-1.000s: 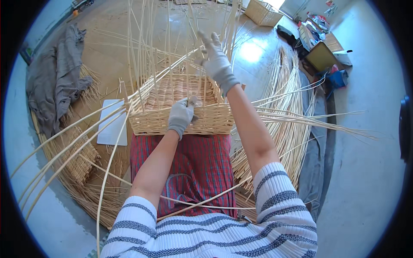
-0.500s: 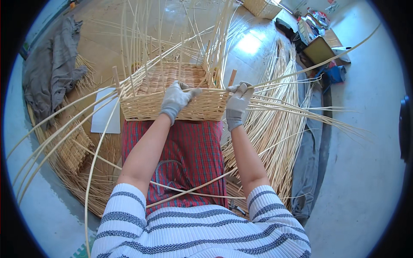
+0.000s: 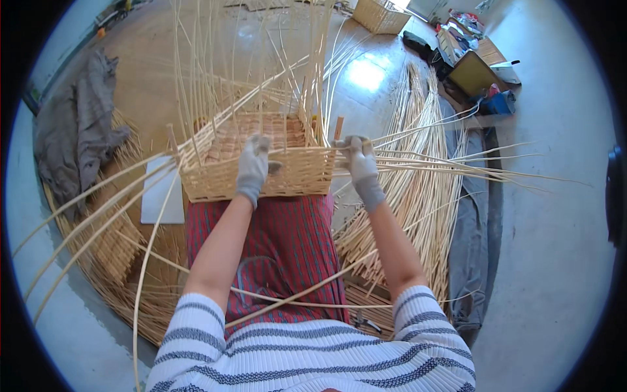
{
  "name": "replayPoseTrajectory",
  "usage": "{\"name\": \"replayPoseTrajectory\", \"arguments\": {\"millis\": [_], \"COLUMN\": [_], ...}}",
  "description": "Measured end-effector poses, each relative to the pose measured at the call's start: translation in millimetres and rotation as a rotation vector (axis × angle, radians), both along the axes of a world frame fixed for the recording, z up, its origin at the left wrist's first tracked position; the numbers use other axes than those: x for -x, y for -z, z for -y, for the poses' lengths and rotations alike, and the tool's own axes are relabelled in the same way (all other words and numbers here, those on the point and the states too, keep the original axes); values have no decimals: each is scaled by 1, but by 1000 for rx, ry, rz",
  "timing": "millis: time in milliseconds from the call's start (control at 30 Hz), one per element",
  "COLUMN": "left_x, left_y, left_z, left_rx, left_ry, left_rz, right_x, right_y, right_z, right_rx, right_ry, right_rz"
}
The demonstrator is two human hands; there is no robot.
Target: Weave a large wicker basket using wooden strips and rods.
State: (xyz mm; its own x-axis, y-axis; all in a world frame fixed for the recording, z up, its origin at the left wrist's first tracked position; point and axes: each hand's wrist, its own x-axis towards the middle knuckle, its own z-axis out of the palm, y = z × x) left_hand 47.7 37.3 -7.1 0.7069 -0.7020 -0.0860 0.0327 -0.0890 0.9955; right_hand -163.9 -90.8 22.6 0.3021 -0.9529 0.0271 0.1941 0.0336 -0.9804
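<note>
bright | white glare on floor (image 3: 366, 76) | edges bent, corners black

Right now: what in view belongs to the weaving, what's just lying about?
Job:
pale open wicker basket, left grey-gloved hand at its front, right grey-gloved hand near its corner
heaped pale canes, likely stock

Apparently lying about:
crumpled grey cloth
white rectangular sheet

Upright stakes (image 3: 318, 65), 12 o'clock: cut off by upper edge. Left hand (image 3: 253, 166), 10 o'clock: blurred; hides part of the basket (image 3: 297, 173). Right hand (image 3: 361, 163), 2 o'clock: blurred; fingertip contact indeterminate. Long rod (image 3: 137, 307), 7 o'clock: cut off by lower edge.
</note>
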Motion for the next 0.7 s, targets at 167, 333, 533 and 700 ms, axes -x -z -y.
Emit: {"name": "replayPoseTrajectory", "arguments": {"millis": [167, 333, 533, 700], "left_x": [34, 57, 51, 47], "left_y": [-22, -19, 14, 5], "left_z": [24, 60, 71, 36], "left_rx": [268, -218, -215, 46], "left_ry": [102, 406, 253, 347], "left_rz": [202, -17, -48, 369], "right_x": [50, -7, -52, 3], "right_y": [-1, -54, -64, -8], "right_z": [-2, 23, 67, 79], "right_rx": [14, 498, 1118, 491], "right_ry": [128, 174, 236, -185], "right_rz": [-63, -466, -1033, -1708]}}
